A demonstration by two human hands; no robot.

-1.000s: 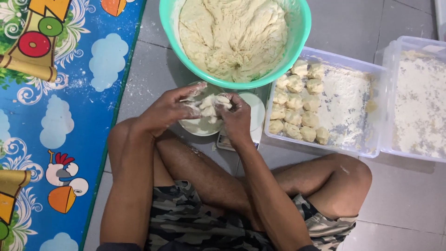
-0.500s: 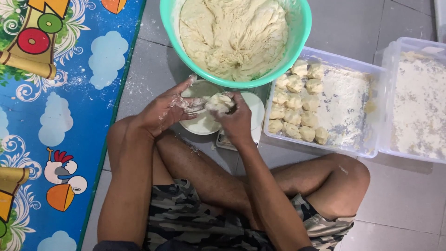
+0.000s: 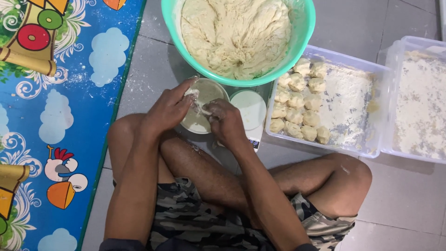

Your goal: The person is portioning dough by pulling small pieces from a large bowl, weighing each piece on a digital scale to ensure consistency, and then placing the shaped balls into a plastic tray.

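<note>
Since a second ago the left hand has lifted its fingers off the dough piece and now pinches it beside the right hand, both closed on it over the small bowl, seemingly to catch scraps. Behind sits the green basin of dough; right, a clear floured tray of dough balls lined in rows, apparently for easy reach.

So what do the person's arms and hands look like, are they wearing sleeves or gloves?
No gloves and no long sleeves: both arms are bare from the elbows down. The left hand and right hand are bare too, with bits of pale dough and flour stuck on the fingers. No rings, watch or bracelets show. Lower down, the person wears camouflage shorts in grey, green and cream patches.
</note>
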